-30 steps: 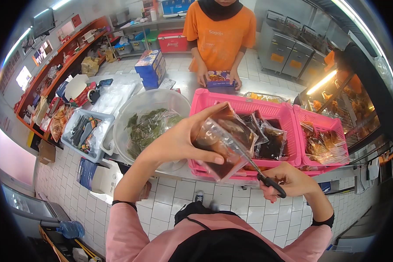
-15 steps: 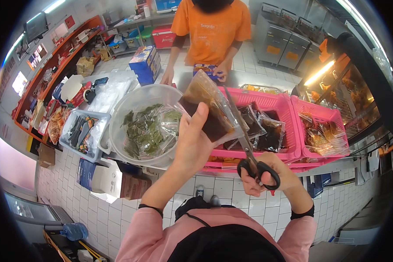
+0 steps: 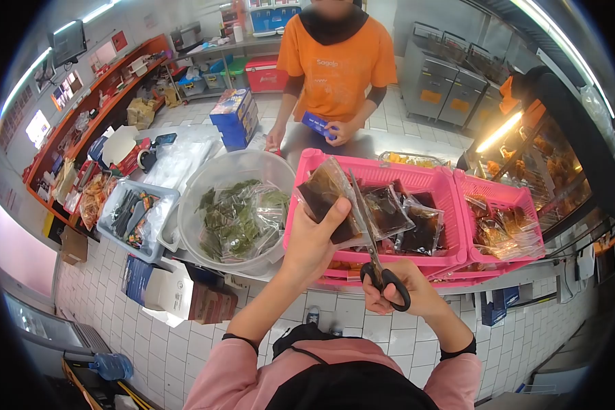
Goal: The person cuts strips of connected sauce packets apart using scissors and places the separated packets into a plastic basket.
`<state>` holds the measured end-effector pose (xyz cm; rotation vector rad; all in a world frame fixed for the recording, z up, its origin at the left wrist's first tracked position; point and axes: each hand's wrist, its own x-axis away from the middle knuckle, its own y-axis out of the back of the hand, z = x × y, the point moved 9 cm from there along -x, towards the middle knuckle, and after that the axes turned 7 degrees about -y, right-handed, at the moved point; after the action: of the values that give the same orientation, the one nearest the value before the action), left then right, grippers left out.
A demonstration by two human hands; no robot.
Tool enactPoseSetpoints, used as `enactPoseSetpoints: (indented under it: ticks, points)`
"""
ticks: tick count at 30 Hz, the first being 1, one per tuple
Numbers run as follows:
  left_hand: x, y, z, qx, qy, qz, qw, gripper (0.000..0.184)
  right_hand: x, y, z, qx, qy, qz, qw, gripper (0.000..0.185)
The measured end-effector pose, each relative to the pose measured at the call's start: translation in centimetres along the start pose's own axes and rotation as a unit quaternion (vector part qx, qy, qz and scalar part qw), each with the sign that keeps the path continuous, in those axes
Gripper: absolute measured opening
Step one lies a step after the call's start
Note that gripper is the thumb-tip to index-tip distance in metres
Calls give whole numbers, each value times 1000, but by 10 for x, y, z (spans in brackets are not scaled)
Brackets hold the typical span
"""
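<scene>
My left hand [image 3: 314, 239] grips a clear sachet of dark brown liquid [image 3: 324, 195], held upright over the left part of a pink basket [image 3: 461, 239]. In my right hand [image 3: 406, 290] are black-handled scissors [image 3: 370, 249], their blades pointing up along the sachet's right edge. Whether the blades touch the plastic I cannot tell. More dark sachets [image 3: 420, 225] lie in the basket. To the left stands a round clear tub [image 3: 191, 239] with bagged green leaves [image 3: 242, 219].
A smaller pink basket [image 3: 536, 239] holds amber sachets. Across the counter, a person in an orange shirt [image 3: 338, 68] holds a blue box [image 3: 316, 124]. Blue boxes [image 3: 236, 119] are stacked beside the tub. A grey bin [image 3: 106, 229] sits at the left.
The sachet and my left hand have moved down since half a second ago. The scissors have shifted left and down. The person opposite has lifted the blue box and tilted it.
</scene>
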<state>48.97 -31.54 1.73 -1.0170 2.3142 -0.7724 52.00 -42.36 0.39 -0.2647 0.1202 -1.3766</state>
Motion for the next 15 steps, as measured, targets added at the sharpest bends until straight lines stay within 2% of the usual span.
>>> enactPoseSetpoints:
  ticks: [4, 6, 10, 15]
  points:
    - [-1, 5, -2, -2, 5, 4, 1000, 38, 0, -1, -1, -5, 14, 11, 1000, 42]
    - [1, 2, 2, -7, 32, 47, 998, 33, 0, -4, 9, -7, 22, 2, 1000, 42]
    - [0, 1, -1, -13, 32, 41, 999, 34, -1, 0, 10, -1, 20, -22, 1000, 40]
    - [-3, 0, -8, -86, 56, 69, 992, 37, -3, 7, 9, -1, 23, -18, 1000, 38]
